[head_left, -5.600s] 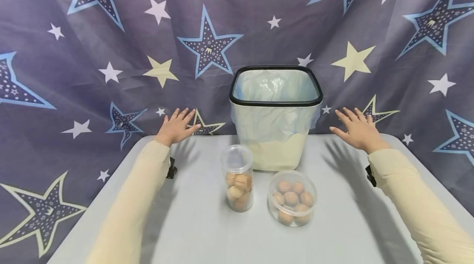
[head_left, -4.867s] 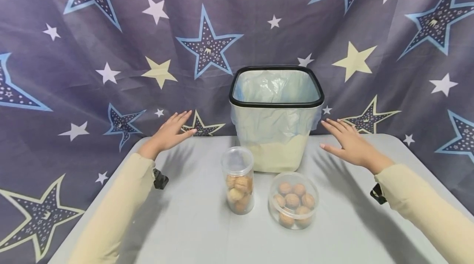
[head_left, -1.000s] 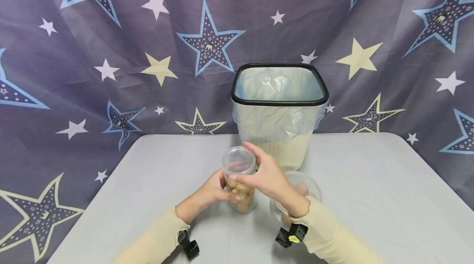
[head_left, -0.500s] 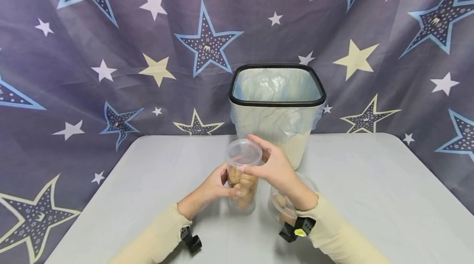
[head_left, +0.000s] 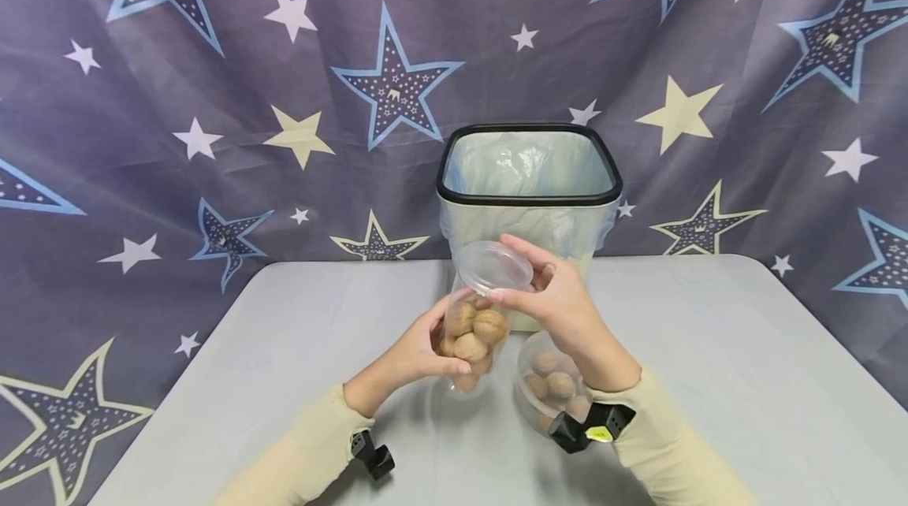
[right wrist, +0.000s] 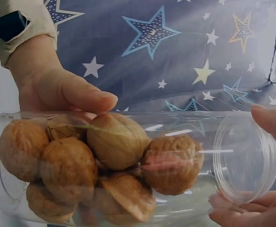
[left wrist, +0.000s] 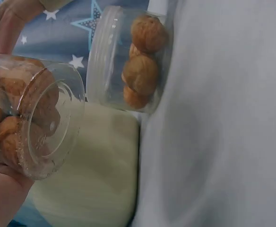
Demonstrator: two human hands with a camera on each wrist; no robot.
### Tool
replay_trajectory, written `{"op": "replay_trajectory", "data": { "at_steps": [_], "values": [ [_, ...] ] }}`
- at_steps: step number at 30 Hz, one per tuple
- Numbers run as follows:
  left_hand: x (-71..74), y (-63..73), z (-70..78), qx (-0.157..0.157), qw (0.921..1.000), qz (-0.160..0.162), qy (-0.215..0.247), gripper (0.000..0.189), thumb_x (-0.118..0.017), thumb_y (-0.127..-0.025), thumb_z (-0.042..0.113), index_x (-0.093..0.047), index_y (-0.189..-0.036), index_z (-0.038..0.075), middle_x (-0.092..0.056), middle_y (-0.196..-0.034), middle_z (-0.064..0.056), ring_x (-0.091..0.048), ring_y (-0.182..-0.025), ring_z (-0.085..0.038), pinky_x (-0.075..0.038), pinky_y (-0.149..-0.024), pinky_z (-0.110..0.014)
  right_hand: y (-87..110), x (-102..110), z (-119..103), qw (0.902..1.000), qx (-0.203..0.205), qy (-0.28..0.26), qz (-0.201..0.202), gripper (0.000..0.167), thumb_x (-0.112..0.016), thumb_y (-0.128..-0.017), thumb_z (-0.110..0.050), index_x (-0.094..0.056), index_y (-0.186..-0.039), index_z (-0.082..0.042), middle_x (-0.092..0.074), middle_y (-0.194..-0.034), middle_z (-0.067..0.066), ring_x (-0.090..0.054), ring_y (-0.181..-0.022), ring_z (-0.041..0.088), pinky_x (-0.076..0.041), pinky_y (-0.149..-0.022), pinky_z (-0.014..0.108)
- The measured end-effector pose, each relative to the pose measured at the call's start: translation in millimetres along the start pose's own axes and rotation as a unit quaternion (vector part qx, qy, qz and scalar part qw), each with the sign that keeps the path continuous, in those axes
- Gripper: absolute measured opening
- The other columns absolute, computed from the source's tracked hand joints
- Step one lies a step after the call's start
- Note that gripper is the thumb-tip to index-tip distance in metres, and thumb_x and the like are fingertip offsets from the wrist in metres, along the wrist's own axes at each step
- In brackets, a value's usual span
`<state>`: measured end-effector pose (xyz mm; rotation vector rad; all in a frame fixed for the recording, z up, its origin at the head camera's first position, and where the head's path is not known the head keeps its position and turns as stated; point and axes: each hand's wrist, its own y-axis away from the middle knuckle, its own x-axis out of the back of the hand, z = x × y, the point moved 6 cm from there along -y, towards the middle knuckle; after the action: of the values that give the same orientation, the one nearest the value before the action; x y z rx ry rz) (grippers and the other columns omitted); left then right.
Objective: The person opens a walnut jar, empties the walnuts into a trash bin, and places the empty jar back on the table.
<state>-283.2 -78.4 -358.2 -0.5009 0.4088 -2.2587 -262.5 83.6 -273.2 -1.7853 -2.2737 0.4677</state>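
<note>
1. Leaning above the table, one clear, tall jar of at least six walnuts is gripped by the left hand.
2. One lid is pinched by the right hand.
3. One tub is set at four o'clock, one bin at one.

Tan-brown walnuts show through a clear, colourless jar with an equally clear lid, while the nuts in a translucent, faintly milky tub take a redder brown. The tabletop is plain pale grey, the bin cream-white with a black rim and a translucent, blue-tinted liner. Sleeves are cream, the wrist cameras black, the right one bearing a yellow-green patch. A dusky purple-grey cloth carries plain white stars, solid pale-yellow stars and dark-navy stars edged in light blue or pale yellow, the dark ones sprinkled with tiny pale stars and dots around a pale-yellow crown
</note>
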Motion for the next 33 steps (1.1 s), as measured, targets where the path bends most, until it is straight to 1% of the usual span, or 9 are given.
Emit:
{"op": "replay_trajectory", "data": {
  "at_steps": [2,6,11,14,18,23,28,33],
  "values": [
    [-1.2,-1.7,1.7,-0.001,1.0000,0.003,0.001,0.098,-0.081,-0.074,0.032,-0.024,-0.146,-0.002,-0.042,-0.138,-0.027,-0.051,-0.115,-0.010,-0.041,-0.098,-0.024,0.2,3.3,-0.8,1.0000,0.003,-0.007,0.003,0.072,-0.072,-0.072,0.006,-0.042,-0.137,0.006,-0.053,-0.129,0.023,-0.059,-0.104,0.008,-0.049,-0.086,0.020],
    [-4.0,-5.6,3.9,0.000,1.0000,0.002,-0.003,0.092,-0.080,-0.075,0.023,-0.026,-0.146,0.000,-0.043,-0.138,-0.026,-0.052,-0.115,-0.011,-0.042,-0.098,-0.025,0.9,9.9,-1.2,0.9997,0.006,-0.022,0.006,0.073,-0.075,-0.072,0.003,-0.042,-0.137,0.007,-0.056,-0.123,0.019,-0.059,-0.101,0.010,-0.051,-0.082,0.020],
    [-6.9,-9.0,7.3,0.010,0.9997,0.015,-0.018,0.088,-0.080,-0.074,0.019,-0.031,-0.145,0.001,-0.050,-0.132,-0.023,-0.055,-0.112,-0.012,-0.044,-0.095,-0.024,0.5,17.1,-0.1,0.9986,0.017,-0.049,-0.001,0.071,-0.072,-0.073,0.004,-0.040,-0.137,0.010,-0.056,-0.122,0.013,-0.059,-0.103,0.011,-0.051,-0.083,0.021],
    [-7.0,-9.8,8.8,0.016,0.9992,0.021,-0.032,0.085,-0.080,-0.074,0.019,-0.033,-0.144,0.003,-0.054,-0.129,-0.021,-0.056,-0.110,-0.012,-0.045,-0.095,-0.025,0.6,19.6,1.0,0.9975,0.018,-0.067,-0.007,0.070,-0.069,-0.074,0.005,-0.038,-0.137,0.012,-0.055,-0.123,0.011,-0.058,-0.105,0.012,-0.050,-0.086,0.021],
    [-6.8,-10.3,11.5,0.027,0.9984,0.020,-0.045,0.082,-0.079,-0.074,0.016,-0.036,-0.143,0.003,-0.057,-0.126,-0.017,-0.057,-0.109,-0.014,-0.045,-0.095,-0.026,1.6,22.7,4.2,0.9962,0.014,-0.086,-0.009,0.071,-0.067,-0.075,0.004,-0.036,-0.138,0.013,-0.054,-0.124,0.010,-0.057,-0.108,0.012,-0.049,-0.089,0.022],
    [-7.4,-11.0,11.3,0.037,0.9982,0.015,-0.045,0.080,-0.078,-0.075,0.012,-0.037,-0.142,0.000,-0.058,-0.124,-0.017,-0.058,-0.107,-0.014,-0.047,-0.093,-0.027,4.1,27.5,10.0,0.9952,0.020,-0.096,0.001,0.069,-0.067,-0.076,0.002,-0.036,-0.137,0.014,-0.056,-0.122,0.007,-0.056,-0.108,0.013,-0.048,-0.090,0.022],
    [-8.4,-11.7,12.2,0.041,0.9984,0.014,-0.037,0.079,-0.077,-0.073,0.007,-0.038,-0.141,-0.001,-0.058,-0.123,-0.018,-0.058,-0.106,-0.015,-0.047,-0.092,-0.027,7.1,30.4,14.1,0.9944,0.032,-0.101,0.001,0.071,-0.069,-0.076,-0.002,-0.036,-0.136,0.015,-0.056,-0.123,0.005,-0.055,-0.110,0.014,-0.046,-0.092,0.022],
    [-9.2,-13.0,13.4,0.041,0.9979,0.014,-0.048,0.076,-0.076,-0.073,0.003,-0.040,-0.139,-0.002,-0.059,-0.121,-0.017,-0.059,-0.104,-0.014,-0.048,-0.091,-0.027,9.6,32.6,14.9,0.9939,0.040,-0.103,-0.001,0.072,-0.071,-0.076,-0.005,-0.037,-0.136,0.015,-0.056,-0.124,0.004,-0.053,-0.112,0.015,-0.046,-0.092,0.022]
  ]
}}
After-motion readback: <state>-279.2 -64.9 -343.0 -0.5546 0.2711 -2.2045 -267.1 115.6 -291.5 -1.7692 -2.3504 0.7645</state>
